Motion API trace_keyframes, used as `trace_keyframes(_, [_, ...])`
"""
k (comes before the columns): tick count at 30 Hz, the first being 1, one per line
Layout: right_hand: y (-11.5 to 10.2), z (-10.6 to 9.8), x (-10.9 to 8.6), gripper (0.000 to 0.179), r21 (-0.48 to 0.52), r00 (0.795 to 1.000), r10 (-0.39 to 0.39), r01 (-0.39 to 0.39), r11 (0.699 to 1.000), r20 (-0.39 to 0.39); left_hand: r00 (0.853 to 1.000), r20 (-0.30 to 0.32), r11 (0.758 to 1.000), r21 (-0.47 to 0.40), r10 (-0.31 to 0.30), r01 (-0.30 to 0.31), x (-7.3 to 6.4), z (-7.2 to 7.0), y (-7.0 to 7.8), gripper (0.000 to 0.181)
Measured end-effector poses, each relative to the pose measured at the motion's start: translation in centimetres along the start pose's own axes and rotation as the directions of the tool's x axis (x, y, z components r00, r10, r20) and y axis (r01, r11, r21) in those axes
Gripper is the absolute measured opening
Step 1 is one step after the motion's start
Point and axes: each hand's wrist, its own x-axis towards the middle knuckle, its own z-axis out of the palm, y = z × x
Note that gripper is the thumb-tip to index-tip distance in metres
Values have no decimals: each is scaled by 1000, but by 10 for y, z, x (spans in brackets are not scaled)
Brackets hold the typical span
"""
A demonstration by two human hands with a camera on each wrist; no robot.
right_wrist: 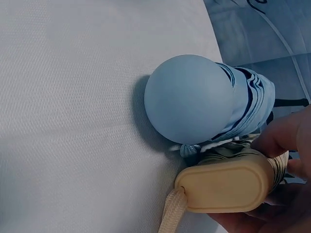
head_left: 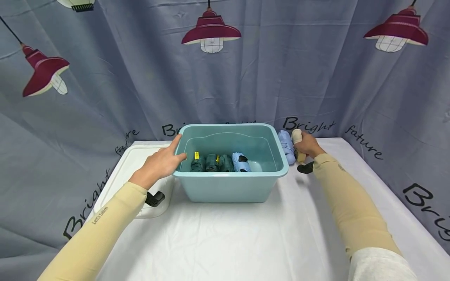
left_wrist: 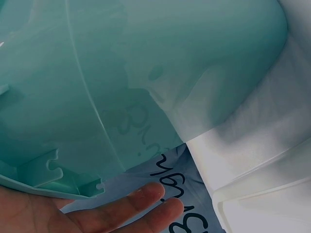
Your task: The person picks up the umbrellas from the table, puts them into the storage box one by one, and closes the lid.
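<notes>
A teal plastic bin (head_left: pixel 228 189) stands mid-table. Inside, three dark green folded umbrellas (head_left: pixel 212 164) lie in a row with a light blue folded umbrella (head_left: pixel 239 163) at their right. My left hand (head_left: pixel 158 166) rests at the bin's left rim, its fingers extended; in the left wrist view, two fingers (left_wrist: pixel 146 194) stretch out past the rim. Right of the bin, my right hand (head_left: pixel 309 144) grips a beige folded umbrella (right_wrist: pixel 223 189) around its body, the flat oval handle and cord showing. A second light blue umbrella (right_wrist: pixel 187 99) with a round handle lies against it.
A white lid (head_left: pixel 119 183) lies flat on the table's left, partly behind my left arm. White cloth (head_left: pixel 228 238) covers the table. A grey-blue curtain (head_left: pixel 277 78) printed with lamps and lettering hangs along the back and sides.
</notes>
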Motion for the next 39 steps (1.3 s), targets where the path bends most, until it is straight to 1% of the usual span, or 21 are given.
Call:
trace_keyframes(3, [1, 0, 0, 63, -19, 1000, -8, 8, 1000, -22, 1000, 1, 1000, -2, 2, -2, 0, 0, 0, 73])
trace_keyframes(5, [2, -1, 0, 61, -27, 999, -27, 26, 999, -39, 1000, 2, 1000, -4, 2, -2, 0, 0, 0, 73])
trace_keyframes(8, [3, -2, -1, 57, -17, 998, -41, 40, 999, -57, 1000, 4, 1000, -4, -1, 1, 0, 0, 0, 73])
trace_keyframes(15, [6, -7, -3, 52, 52, 998, -25, 29, 998, -65, 1000, -8, 1000, 4, 1, -1, 3, -2, 0, 73])
trace_keyframes(17, [7, -8, -4, 53, 63, 998, -10, 14, 998, -62, 1000, -5, 1000, 3, 2, -2, 4, -2, 0, 73])
trace_keyframes(22, [8, -10, -8, 62, 112, 999, 35, -30, 993, -40, 1000, 4, 1000, -1, 1, -1, 3, -2, 0, 73])
trace_keyframes(26, [8, -11, -11, 67, 152, 998, 53, -48, 987, -28, 1000, 5, 1000, -5, 3, -3, 3, -2, 0, 73])
trace_keyframes(33, [8, -21, -19, 72, 199, 999, 46, -41, 979, -23, 1000, 3, 1000, 7, 13, -13, 3, -3, 2, 73])
trace_keyframes(36, [5, -26, -24, 71, 228, 999, 34, -29, 973, -15, 1000, 5, 1000, 7, 16, -16, 2, -2, 2, 73])
trace_keyframes(39, [1, -31, -28, 72, 270, 1000, 5, -2, 963, -8, 1000, 11, 1000, 1, 15, -15, 1, -1, 2, 73])
